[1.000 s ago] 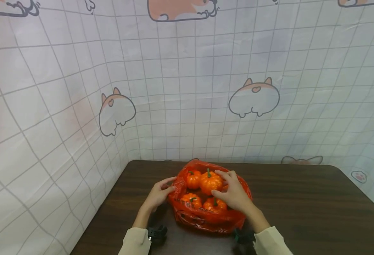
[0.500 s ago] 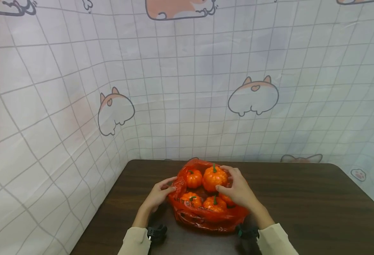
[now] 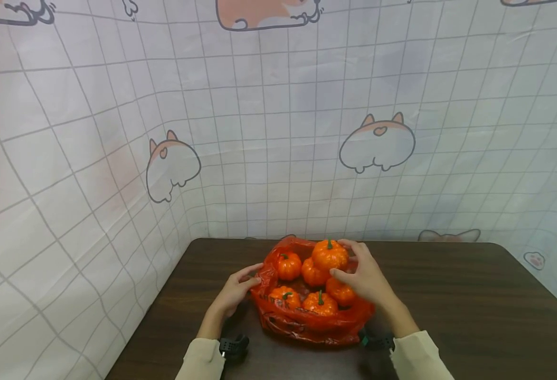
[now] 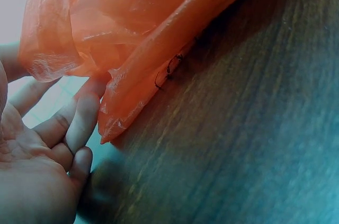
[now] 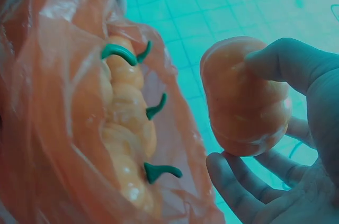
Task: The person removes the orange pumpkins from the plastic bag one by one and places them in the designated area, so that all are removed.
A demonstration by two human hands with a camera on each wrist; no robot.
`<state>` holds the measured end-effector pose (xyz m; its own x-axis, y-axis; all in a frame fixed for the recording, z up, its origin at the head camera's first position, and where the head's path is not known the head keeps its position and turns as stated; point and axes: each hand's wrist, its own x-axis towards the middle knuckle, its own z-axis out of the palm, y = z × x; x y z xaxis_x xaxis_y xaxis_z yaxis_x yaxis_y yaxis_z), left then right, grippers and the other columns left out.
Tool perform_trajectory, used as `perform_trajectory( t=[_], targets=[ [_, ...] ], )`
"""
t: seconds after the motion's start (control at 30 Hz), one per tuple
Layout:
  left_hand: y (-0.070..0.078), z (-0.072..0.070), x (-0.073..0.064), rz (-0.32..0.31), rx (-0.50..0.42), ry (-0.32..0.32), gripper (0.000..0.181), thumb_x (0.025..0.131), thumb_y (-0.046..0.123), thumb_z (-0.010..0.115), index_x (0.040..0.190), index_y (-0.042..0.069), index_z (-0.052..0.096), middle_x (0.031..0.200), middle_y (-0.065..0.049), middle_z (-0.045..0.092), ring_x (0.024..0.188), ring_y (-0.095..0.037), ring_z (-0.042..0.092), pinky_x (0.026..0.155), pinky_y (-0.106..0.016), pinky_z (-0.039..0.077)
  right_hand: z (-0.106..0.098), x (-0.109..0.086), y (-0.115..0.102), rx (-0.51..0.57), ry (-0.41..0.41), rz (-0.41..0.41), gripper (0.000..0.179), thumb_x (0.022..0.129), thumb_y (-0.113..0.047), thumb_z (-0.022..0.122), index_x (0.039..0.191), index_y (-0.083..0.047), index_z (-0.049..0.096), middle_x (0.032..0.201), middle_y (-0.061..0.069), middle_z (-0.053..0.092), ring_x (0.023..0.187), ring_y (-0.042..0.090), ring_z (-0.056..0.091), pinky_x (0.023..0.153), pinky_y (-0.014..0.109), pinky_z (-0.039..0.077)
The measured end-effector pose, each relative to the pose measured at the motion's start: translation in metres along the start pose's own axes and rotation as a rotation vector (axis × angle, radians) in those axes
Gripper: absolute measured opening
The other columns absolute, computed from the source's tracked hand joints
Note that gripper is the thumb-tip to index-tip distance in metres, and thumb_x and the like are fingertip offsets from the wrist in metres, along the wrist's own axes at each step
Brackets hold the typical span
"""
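In the head view, my right hand [image 3: 365, 272] grips an orange pumpkin [image 3: 330, 255] just below and right of the frame's centre, its green stem upward. The right wrist view shows my thumb pressed on its upper right side and my fingers spread beneath it; there it is at the right of centre, clear of the bag's opening.

My left hand [image 3: 233, 291], lower left of centre in the head view, pinches the left edge of a red plastic bag [image 3: 302, 328]. In the left wrist view the thin plastic drapes over my fingertips, with the bag filling the top of the frame.

The bag stands open at the lower middle of the head view, dark print along its front. Inside I see five more: a back left pumpkin [image 3: 289, 266], a middle pumpkin [image 3: 313, 273] partly covered by the one I hold, a right pumpkin [image 3: 340, 292], and two at the front. Green stems [image 5: 164, 172] poke out toward the right in the right wrist view.

Beneath everything is a dark wooden table [image 3: 449, 301]; above it a white grid-patterned cloth [image 3: 268, 132] with cartoon dogs fills the upper frame. Pale sleeves [image 3: 202, 360] cover my forearms.
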<state>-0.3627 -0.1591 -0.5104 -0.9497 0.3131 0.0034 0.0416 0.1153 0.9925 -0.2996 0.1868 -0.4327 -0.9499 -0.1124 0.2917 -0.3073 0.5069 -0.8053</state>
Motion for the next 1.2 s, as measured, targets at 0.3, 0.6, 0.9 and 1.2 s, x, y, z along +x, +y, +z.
perform_trajectory(
  t=[0.3, 0.6, 0.9, 1.2],
  targets=[
    [-0.002, -0.001, 0.001, -0.006, -0.008, -0.009, 0.049, 0.103, 0.016, 0.060, 0.151, 0.009, 0.051, 0.107, -0.006, 0.068, 0.093, -0.013, 0.066, 0.080, -0.030, 0.056, -0.019, 0.002, 0.009, 0.001, 0.048, -0.002, 0.069, 0.091, -0.022, 0.078, 0.150, -0.015, 0.044, 0.139, 0.018, 0.044, 0.122, 0.040, 0.056, 0.089, 0.046, 0.058],
    [-0.004, -0.002, 0.002, -0.014, -0.029, -0.021, 0.051, 0.102, 0.016, 0.061, 0.152, 0.009, 0.050, 0.102, -0.003, 0.068, 0.092, -0.013, 0.066, 0.080, -0.030, 0.056, -0.044, -0.001, 0.022, -0.003, 0.099, 0.017, 0.071, 0.093, -0.026, 0.076, 0.153, -0.010, 0.041, 0.142, 0.023, 0.039, 0.125, 0.046, 0.053, 0.086, 0.048, 0.059],
    [-0.002, -0.001, 0.002, -0.019, -0.035, -0.002, 0.049, 0.102, 0.013, 0.059, 0.150, 0.009, 0.052, 0.102, -0.004, 0.066, 0.090, -0.014, 0.065, 0.078, -0.030, 0.056, -0.059, -0.001, 0.036, -0.005, 0.147, 0.066, 0.075, 0.093, -0.022, 0.076, 0.155, -0.005, 0.037, 0.147, 0.026, 0.034, 0.126, 0.049, 0.054, 0.089, 0.045, 0.059],
    [-0.003, 0.000, 0.000, -0.015, 0.007, 0.008, 0.048, 0.103, 0.016, 0.058, 0.150, 0.011, 0.052, 0.108, -0.008, 0.068, 0.095, -0.015, 0.066, 0.085, -0.031, 0.054, -0.062, -0.003, 0.052, -0.049, 0.149, 0.123, 0.079, 0.093, -0.026, 0.076, 0.156, -0.003, 0.034, 0.150, 0.030, 0.031, 0.127, 0.054, 0.052, 0.095, 0.058, 0.054]
  ],
)
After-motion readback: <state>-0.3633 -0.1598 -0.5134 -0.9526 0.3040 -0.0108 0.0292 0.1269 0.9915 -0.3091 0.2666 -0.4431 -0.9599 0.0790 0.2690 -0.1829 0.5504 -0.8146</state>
